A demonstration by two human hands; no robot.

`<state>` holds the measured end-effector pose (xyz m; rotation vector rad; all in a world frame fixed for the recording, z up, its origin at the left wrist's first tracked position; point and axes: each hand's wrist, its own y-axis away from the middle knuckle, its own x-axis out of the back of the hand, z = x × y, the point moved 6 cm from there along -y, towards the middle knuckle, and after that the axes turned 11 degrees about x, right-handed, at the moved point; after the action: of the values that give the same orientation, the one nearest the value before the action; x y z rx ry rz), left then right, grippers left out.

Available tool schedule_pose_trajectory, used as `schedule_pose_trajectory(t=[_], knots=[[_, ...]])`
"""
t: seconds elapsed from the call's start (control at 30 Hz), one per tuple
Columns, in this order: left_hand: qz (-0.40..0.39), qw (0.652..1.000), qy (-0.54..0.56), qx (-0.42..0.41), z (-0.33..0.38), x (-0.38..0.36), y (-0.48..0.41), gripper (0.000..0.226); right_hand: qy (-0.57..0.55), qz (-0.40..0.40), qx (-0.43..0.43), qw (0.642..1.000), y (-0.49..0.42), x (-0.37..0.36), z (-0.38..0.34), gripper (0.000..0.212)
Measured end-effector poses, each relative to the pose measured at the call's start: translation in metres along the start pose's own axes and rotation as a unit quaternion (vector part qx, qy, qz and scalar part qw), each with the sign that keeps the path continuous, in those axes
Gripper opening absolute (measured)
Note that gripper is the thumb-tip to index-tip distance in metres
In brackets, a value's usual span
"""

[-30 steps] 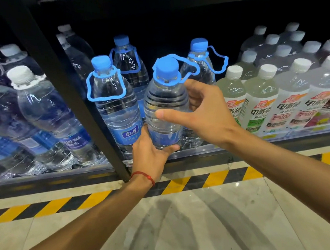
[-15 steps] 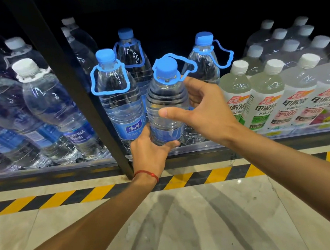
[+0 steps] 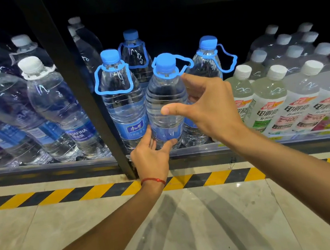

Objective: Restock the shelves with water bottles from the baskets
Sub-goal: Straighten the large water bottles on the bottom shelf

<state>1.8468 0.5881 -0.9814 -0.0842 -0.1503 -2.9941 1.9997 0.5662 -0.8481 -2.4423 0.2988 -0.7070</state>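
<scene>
Shelf (image 3: 243, 145): bottle (image 3: 163, 96) upright, cap (image 3: 166, 62) up; L hand (image 3: 151, 161) grips base, R hand (image 3: 213, 107) wraps middle.

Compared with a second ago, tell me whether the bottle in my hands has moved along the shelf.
Yes, slightly. The bottle has shifted left, toward the neighbouring bottle that stands beside the black post, and the gap between them has closed.
</scene>
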Motion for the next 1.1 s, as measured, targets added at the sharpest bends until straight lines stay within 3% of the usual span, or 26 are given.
schedule_pose_trajectory(t=[0.43,0.57,0.77,1.1], knots=[[0.049,0.997,0.045,0.042,-0.008,0.002,-0.004,0.069,0.034,0.004,0.009,0.999,-0.017,-0.011,0.014,0.057],[0.060,0.997,0.030,0.034,-0.004,0.002,-0.005,0.067,0.069,0.002,0.014,0.998,-0.019,-0.022,0.017,0.064],[0.044,0.999,-0.009,-0.003,0.000,0.000,-0.011,0.062,0.122,0.037,-0.005,0.992,-0.017,-0.027,0.018,0.053],[0.036,0.999,-0.020,-0.007,-0.002,0.002,-0.016,0.066,0.078,0.062,-0.020,0.995,0.018,-0.023,0.000,0.050]])
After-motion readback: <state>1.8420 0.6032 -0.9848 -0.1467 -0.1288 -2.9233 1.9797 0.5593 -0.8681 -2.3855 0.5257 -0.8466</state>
